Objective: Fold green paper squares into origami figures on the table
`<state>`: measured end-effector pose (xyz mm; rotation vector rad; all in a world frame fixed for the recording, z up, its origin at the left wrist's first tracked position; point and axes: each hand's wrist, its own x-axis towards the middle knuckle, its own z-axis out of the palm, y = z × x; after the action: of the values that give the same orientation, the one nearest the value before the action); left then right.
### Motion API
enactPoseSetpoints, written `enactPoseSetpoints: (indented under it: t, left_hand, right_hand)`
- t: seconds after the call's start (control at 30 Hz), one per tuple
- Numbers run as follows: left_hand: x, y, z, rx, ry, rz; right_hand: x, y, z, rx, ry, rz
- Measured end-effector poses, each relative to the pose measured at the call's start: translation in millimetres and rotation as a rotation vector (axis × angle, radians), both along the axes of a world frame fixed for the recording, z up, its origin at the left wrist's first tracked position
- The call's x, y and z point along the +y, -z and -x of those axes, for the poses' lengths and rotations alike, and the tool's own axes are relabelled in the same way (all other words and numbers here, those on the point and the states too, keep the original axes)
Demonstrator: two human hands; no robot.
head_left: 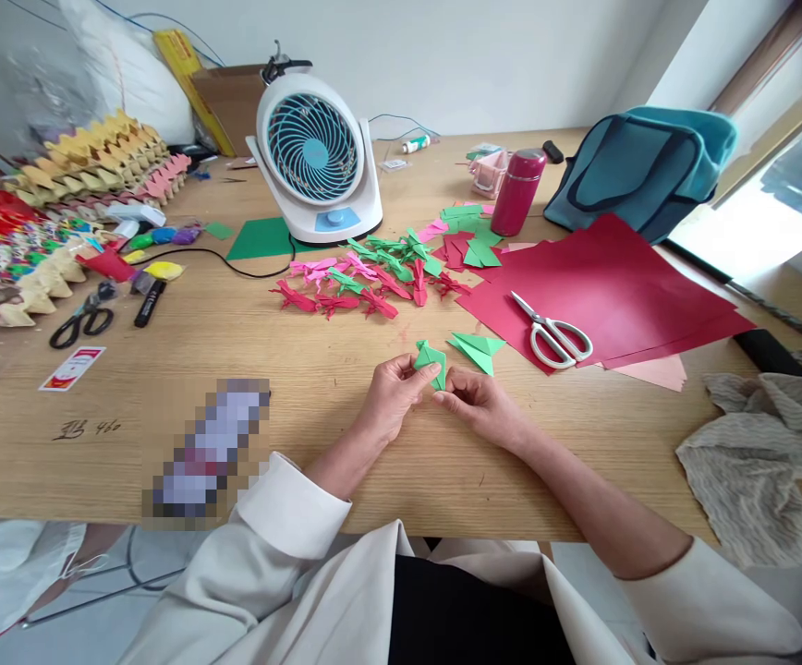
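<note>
Between both hands is a small folded green paper [431, 366], low over the wooden table. My left hand [395, 392] pinches it, thumb on top. The fingers of my right hand [476, 403] are closed at its lower right corner. Just behind my right hand lies another folded green paper [479, 349] with pointed ends. Farther back are several folded red paper figures [337, 302], with pink paper figures [314, 270] and green paper figures [401, 249] beside them. White-handled scissors [554, 338] rest partly open on large red sheets [609, 296].
A white fan [314, 152] stands at the back, near a magenta bottle [517, 192] and a blue bag [640, 171]. Black scissors [82, 319] and colourful crafts lie left, a blurred-out object [211, 453] in front, a crumpled cloth [768, 462] right. Another person's hand shows at far left.
</note>
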<state>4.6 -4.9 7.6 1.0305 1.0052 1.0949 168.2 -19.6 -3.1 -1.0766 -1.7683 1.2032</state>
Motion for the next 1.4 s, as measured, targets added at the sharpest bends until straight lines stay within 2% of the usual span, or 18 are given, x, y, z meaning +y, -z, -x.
enactPoseSetpoints:
  t: [0.17,0.33,0.53,0.7,0.8,0.93,1.23,1.4]
  left_hand:
    - [1,-0.5,1,0.021,0.050,0.029]
    - [2,1.3,2,0.074,0.040,-0.048]
    - [5,2.6,4,0.090,0.034,-0.088]
    - [6,3.1,5,0.142,-0.002,-0.083]
    - [6,4.4,5,0.176,0.021,-0.091]
    - [5,7.4,6,0.251,0.056,-0.135]
    - [4,1.9,9,0.505,0.137,-0.247]
    - [2,0.2,9,0.701,0.150,-0.394]
  right_hand:
    - [1,-1.4,0,-0.024,-0.007,0.004]
    - [-1,-0.5,-1,-0.047,-0.021,-0.083]
    - [-6,-11.6,-4,-0.047,-0.067,-0.095]
    - [-3,-8.4,-9,0.083,0.157,-0.106]
    - [-2,-3.0,-10,0.123,0.154,-0.181]
    - [-5,-3.2,-8,0.009,0.094,-0.312]
    - [-5,-6.7,-10,-0.167,0.151,-0.511]
    - [-5,-4.1,-12,-0.280,0.123,-0.637]
